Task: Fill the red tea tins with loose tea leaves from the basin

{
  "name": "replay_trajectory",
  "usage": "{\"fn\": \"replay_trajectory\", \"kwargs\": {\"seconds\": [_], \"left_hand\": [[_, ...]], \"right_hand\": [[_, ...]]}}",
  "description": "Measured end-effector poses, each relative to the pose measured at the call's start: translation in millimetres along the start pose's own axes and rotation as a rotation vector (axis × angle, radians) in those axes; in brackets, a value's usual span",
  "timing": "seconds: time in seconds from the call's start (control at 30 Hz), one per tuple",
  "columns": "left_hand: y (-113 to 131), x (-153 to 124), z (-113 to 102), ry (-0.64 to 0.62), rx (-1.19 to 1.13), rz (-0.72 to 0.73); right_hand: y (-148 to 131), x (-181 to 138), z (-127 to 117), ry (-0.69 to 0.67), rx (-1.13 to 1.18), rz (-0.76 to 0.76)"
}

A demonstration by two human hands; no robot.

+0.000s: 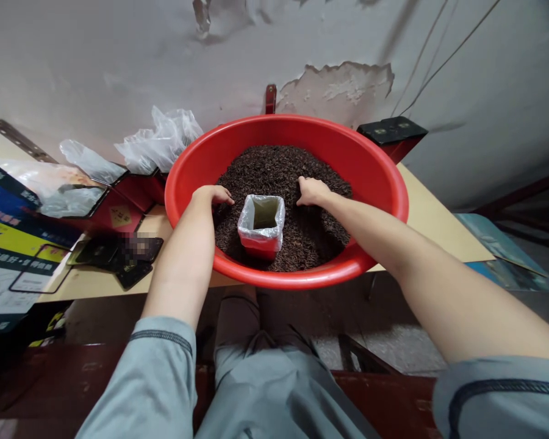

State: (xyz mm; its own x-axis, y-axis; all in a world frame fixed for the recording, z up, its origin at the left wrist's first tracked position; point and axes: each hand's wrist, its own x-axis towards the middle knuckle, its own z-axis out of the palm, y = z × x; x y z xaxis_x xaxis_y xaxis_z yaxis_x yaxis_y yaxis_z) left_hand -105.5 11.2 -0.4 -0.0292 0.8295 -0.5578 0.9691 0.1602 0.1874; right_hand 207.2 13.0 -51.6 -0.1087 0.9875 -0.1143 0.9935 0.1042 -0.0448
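A big red plastic basin [379,177] sits on the table, filled with dark loose tea leaves [279,167]. A small red box [261,227] lined with a clear plastic bag stands upright in the leaves near the front; it looks empty inside. My left hand [214,195] rests on the leaves just left of the box, fingers curled down into them. My right hand [312,191] lies on the leaves to the box's right, fingers bent and dug into the pile. Whether either hand holds leaves is hidden.
Crumpled clear plastic bags [158,143] lie left of the basin, above red boxes [119,210]. Dark flat packets [119,256] lie on the beige table [434,225]. Printed cartons [9,244] stand at far left. A peeling wall is behind. My lap is below.
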Motion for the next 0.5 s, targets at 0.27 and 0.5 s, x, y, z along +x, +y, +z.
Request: {"fn": "replay_trajectory", "kwargs": {"seconds": [0.27,0.5], "left_hand": [[-0.4,3.7,-3.9,-0.04,-0.019,0.021],[-1.7,12.7,-4.4,-0.019,0.044,0.045]], "right_hand": [[-8.7,1.4,-45.1,0.28,0.435,0.0],[-61.8,-41.5,-72.6,0.469,1.097,-0.276]]}}
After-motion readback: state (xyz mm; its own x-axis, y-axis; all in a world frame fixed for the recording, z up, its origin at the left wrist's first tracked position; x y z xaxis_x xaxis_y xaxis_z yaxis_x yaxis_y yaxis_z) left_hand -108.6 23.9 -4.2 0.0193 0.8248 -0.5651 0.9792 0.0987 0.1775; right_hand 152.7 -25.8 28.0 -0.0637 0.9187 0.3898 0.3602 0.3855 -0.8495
